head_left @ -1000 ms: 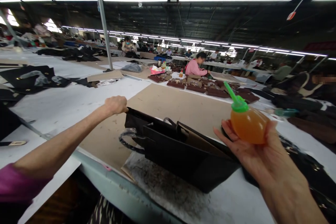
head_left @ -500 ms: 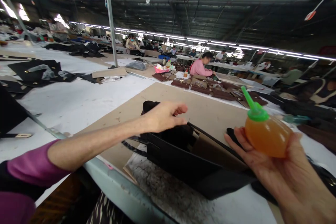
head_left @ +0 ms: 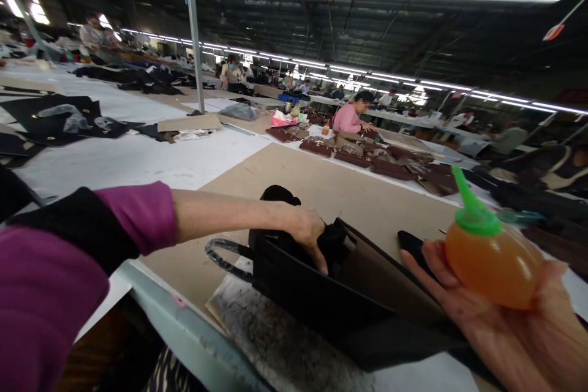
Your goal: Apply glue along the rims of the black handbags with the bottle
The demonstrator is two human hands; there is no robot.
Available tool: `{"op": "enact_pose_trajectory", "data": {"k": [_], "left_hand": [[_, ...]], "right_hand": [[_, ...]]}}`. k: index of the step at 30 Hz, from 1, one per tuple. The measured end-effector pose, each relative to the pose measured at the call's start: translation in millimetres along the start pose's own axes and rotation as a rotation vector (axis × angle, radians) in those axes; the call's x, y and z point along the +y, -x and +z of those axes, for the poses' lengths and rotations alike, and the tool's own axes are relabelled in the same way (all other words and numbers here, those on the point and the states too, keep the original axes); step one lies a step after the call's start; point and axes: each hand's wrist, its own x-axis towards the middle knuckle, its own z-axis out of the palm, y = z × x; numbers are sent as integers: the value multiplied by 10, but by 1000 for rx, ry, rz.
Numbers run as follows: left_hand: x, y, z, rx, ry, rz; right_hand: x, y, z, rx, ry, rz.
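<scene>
A black bag (head_left: 316, 312) lies open-mouthed on the table in front of me. My left hand (head_left: 305, 229) reaches into its opening, thumb pointing down along the inner side. Its fingers curl against black lining cloth (head_left: 337, 242), and the fingertips are partly hidden. On the open palm of my right hand (head_left: 500, 312) rests a squeeze bottle (head_left: 496, 257) of orange liquid, its green nozzle tilted up and left. The fingers curve around the bottle's near side. A handle wrapped in clear film (head_left: 225, 254) sticks out at the bag's left end.
Brown board (head_left: 257, 180) covers the table under the bag, with a stained sheet (head_left: 266, 318) nearer me. Black bag pieces (head_left: 59, 116) lie at the left, brown bags (head_left: 367, 150) beyond the board. A co-worker in pink (head_left: 349, 116) sits behind them. A metal post (head_left: 193, 37) stands at the back.
My left hand has moved from above the bag down into its opening. My right hand, still with the squeeze bottle, has shifted slightly right and down in view.
</scene>
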Motion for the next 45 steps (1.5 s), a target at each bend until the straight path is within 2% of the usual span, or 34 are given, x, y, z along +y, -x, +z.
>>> {"op": "enact_pose_trajectory", "data": {"k": [2, 4, 8, 12, 17, 19, 21, 23, 26, 29, 32, 35, 38, 42, 45], "left_hand": [[31, -105, 112, 91, 0, -47], [35, -181, 200, 167, 29, -80], [5, -240, 299, 322, 40, -66], [26, -249, 408, 421, 198, -60], [74, -257, 504, 400, 357, -84], [41, -257, 523, 379, 527, -80], [-24, -259, 556, 361, 745, -18], [-100, -260, 609, 335, 986, 68], [-181, -238, 690, 309, 1282, 137], [-189, -183, 699, 384, 1250, 114], [-125, -114, 587, 472, 1158, 99], [-16, -15, 353, 503, 1103, 187], [95, 124, 37, 504, 808, 202], [180, 303, -371, 425, 381, 158], [181, 407, -581, 326, 188, 170]], "right_hand": [[-22, 23, 64, 145, -66, 77], [-54, 36, 150, 210, -99, 112], [-77, 33, 218, 232, -115, 105], [-60, 41, 199, 237, -120, 93], [-44, 55, 157, 206, -126, 100], [-44, 55, 146, 192, -143, 107], [-60, 55, 171, 184, -174, 123], [-103, 58, 246, 221, -217, 155], [-206, 79, 401, 356, -285, 229], [-299, 130, 469, 399, -319, 256], [-339, 209, 381, 376, -307, 236], [-342, 293, 227, 291, -312, 201], [-338, 376, 128, 239, -322, 177], [-312, 492, 142, 289, -349, 248], [-249, 574, 149, 333, -381, 323]]}}
